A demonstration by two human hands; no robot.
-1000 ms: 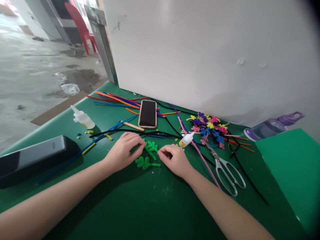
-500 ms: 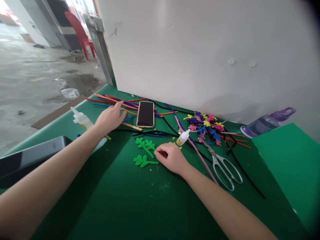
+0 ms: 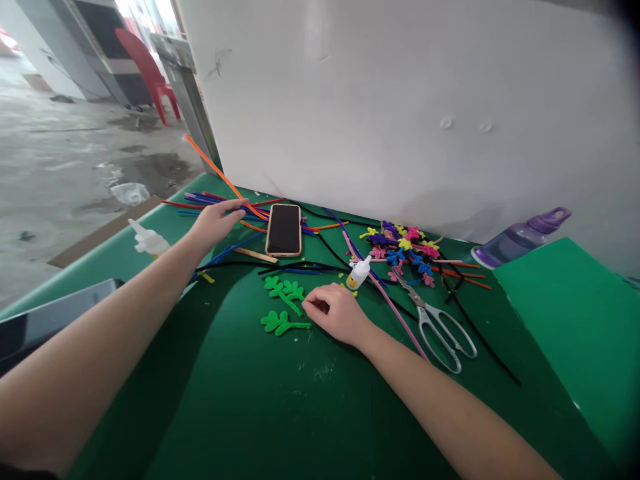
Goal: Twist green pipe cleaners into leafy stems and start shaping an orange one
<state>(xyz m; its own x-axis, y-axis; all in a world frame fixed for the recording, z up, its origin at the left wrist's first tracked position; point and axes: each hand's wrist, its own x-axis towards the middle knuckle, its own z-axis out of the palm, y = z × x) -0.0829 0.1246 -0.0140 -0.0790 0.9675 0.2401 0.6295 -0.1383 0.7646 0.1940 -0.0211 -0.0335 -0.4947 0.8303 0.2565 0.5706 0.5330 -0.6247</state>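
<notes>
My left hand [image 3: 219, 219] reaches to the pipe cleaners at the back left, its fingers closed on an orange pipe cleaner [image 3: 213, 165] whose far end is raised. Red, blue and purple pipe cleaners [image 3: 200, 199] lie beneath it. In a pinch, my right hand [image 3: 333, 310] rests on the green table [image 3: 240, 400]; whatever its fingertips hold is too small to make out. Just left of those fingertips lie green leaf sprigs [image 3: 283, 290], with another green sprig [image 3: 280, 323] in front. A small glue bottle [image 3: 359, 272] stands behind my right hand.
A phone [image 3: 284, 230] lies at the back. Right of it are a pile of colourful flowers [image 3: 403, 250], scissors [image 3: 437, 327], a purple bottle [image 3: 520, 238] and a green sheet [image 3: 575, 313]. Another glue bottle [image 3: 147, 239] and a dark device [image 3: 55, 320] are by my left arm.
My left hand has closed on the orange pipe cleaner, and its far end has lifted off the bundle. My right hand stays by the green sprigs. The view has shifted slightly.
</notes>
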